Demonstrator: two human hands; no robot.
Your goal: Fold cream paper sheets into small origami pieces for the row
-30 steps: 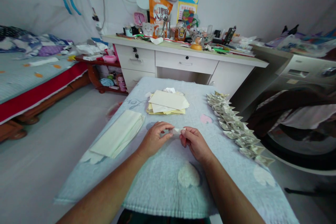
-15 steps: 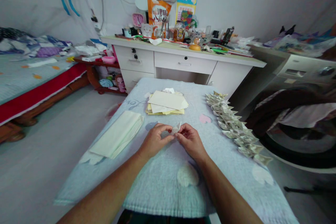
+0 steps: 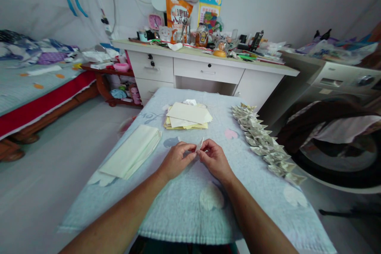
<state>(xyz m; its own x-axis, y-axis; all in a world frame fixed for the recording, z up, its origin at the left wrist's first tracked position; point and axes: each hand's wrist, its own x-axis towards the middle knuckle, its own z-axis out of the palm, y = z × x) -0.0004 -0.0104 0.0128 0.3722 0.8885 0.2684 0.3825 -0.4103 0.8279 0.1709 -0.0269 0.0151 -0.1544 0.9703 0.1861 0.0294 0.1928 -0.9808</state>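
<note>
We see the fingers of the left hand and right hand pinching one small paper piece between them, just above the cloth-covered bench, and we judge the step to be shaping a fold. The next move, we think, calls for a light, even pinch so the creases hold. Farther out lie a stack of sheets, a folded bundle at left and pointed paper pieces at right.
</note>
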